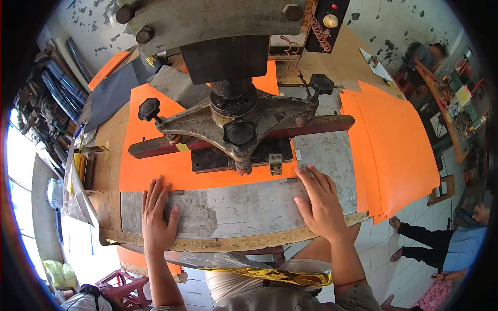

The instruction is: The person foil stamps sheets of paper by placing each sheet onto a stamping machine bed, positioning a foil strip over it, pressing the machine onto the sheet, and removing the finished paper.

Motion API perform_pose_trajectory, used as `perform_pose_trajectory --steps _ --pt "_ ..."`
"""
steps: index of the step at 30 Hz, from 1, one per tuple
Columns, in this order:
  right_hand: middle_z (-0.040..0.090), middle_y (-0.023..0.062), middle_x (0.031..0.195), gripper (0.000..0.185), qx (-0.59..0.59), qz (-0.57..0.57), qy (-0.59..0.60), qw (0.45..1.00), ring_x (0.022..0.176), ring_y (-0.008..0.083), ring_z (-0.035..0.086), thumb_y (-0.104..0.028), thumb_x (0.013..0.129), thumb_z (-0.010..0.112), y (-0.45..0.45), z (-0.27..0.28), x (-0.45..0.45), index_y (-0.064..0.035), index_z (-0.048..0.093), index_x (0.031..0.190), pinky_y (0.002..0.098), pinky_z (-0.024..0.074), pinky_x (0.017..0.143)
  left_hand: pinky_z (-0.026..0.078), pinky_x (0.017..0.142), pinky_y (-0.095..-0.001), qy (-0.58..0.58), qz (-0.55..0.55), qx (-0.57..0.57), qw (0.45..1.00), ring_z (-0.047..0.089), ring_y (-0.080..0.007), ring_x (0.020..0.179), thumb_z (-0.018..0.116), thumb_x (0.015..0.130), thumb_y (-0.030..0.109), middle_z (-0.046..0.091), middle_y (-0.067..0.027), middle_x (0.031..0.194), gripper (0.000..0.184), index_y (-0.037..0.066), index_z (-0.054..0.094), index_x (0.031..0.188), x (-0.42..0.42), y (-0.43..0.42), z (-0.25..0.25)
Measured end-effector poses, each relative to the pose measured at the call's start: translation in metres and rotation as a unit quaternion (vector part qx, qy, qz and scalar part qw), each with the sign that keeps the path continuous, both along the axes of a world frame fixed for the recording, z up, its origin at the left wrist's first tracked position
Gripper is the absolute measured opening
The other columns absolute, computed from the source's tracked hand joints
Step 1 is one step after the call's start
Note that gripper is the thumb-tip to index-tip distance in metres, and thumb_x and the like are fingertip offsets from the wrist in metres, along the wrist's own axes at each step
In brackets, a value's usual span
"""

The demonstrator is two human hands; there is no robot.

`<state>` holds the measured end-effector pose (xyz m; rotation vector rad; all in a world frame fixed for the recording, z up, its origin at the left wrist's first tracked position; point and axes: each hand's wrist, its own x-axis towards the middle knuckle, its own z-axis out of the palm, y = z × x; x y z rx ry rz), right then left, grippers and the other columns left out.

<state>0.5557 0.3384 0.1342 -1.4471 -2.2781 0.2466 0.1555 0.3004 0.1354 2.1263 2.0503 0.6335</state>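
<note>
A large orange sheet [171,179] lies on the worn grey metal plate [244,207], partly hidden beneath the press head. My left hand [160,215] rests flat on the plate, its fingers stretched out and the tips reaching onto the sheet's near edge. On the other side my right hand [322,205] is open, fingers spread, with its fingertips by the sheet's right edge. Whether those tips touch the sheet, I cannot tell. Between and beyond both hands is the press head [228,116], a heavy metal piece with black knobs and a dark block under it.
A stack of orange sheets [389,150] overhangs the table's right side. Dark sheets [111,96] lie at the back left, near a yellow roll [79,168]. A control box [328,26] stands behind the press. Two other people are at the right, one beside a cluttered workbench [441,111].
</note>
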Motion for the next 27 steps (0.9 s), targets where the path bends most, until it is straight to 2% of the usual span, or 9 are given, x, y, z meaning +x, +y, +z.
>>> perform_pose_trajectory --steps 16,27 --pt "0.054 0.0121 0.152 0.061 -0.008 -0.011 0.005 1.0 0.146 0.0344 0.044 -0.022 0.101 0.06 0.0008 -0.0018 -0.0003 -0.0048 0.04 0.156 0.0547 0.0331 0.12 0.021 0.127 -0.0544 0.013 0.006 -0.002 1.0 0.036 -0.0387 0.153 0.063 0.094 0.025 0.046 -0.015 0.161 0.053 0.004 0.061 0.142 0.0002 -0.0005 -0.0016" --pt "0.056 0.0123 0.15 0.06 0.01 -0.015 0.009 1.0 0.145 0.0346 0.045 -0.023 0.101 0.061 0.0 -0.0017 -0.0002 -0.0052 0.042 0.155 0.0537 0.0335 0.119 0.023 0.126 -0.0537 -0.007 0.015 0.02 1.0 0.038 -0.0389 0.151 0.065 0.093 0.023 0.048 -0.0156 0.159 0.05 0.003 0.062 0.14 0.0061 -0.0016 0.0014"
